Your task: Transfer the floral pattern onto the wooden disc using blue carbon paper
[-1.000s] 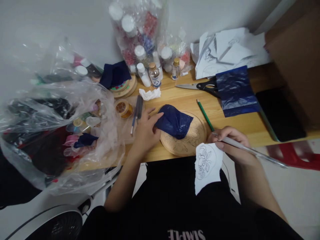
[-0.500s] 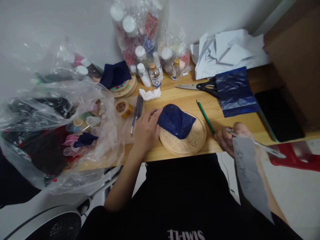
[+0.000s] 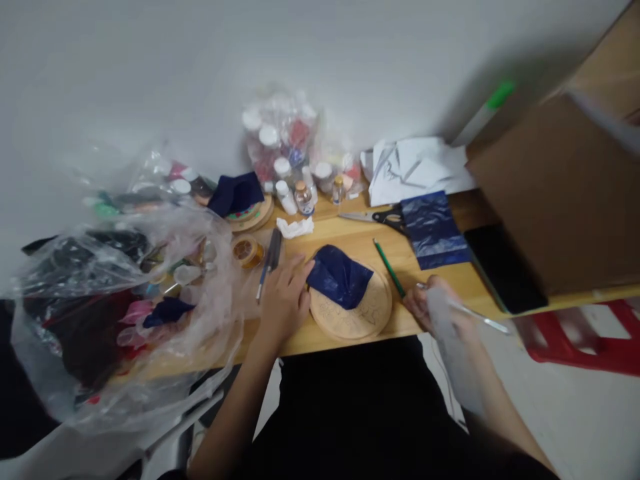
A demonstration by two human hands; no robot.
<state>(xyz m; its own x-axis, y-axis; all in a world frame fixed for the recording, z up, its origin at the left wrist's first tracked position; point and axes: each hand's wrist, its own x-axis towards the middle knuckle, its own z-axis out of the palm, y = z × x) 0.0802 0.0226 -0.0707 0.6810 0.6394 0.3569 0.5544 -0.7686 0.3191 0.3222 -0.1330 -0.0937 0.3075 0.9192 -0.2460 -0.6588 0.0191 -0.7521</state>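
A round wooden disc (image 3: 357, 319) with a drawn pattern lies at the near edge of the wooden table (image 3: 350, 230). A crumpled dark blue sheet (image 3: 337, 279) covers its upper left part. My left hand (image 3: 283, 300) rests at the disc's left side, fingertips touching the blue sheet. My right hand (image 3: 433, 307), blurred, is at the table's front edge right of the disc; it grips a thin silver stylus (image 3: 480, 320) and a pale paper cutout (image 3: 453, 350) that hangs down. A green pencil (image 3: 389, 267) lies between disc and right hand.
A big clear plastic bag of craft supplies (image 3: 125, 293) fills the left. Small bottles (image 3: 300, 193), a tape roll (image 3: 247, 252), brushes (image 3: 267, 263), scissors (image 3: 375, 217), blue carbon paper (image 3: 434, 230), white papers (image 3: 410, 170), a cardboard box (image 3: 555, 193) and a dark tablet (image 3: 503, 267) crowd the table.
The view has tilted up and pulled back, showing more wall. My right hand with stylus and paper cutout has shifted and blurred; the cutout swung downward. My left hand stays on the blue sheet.
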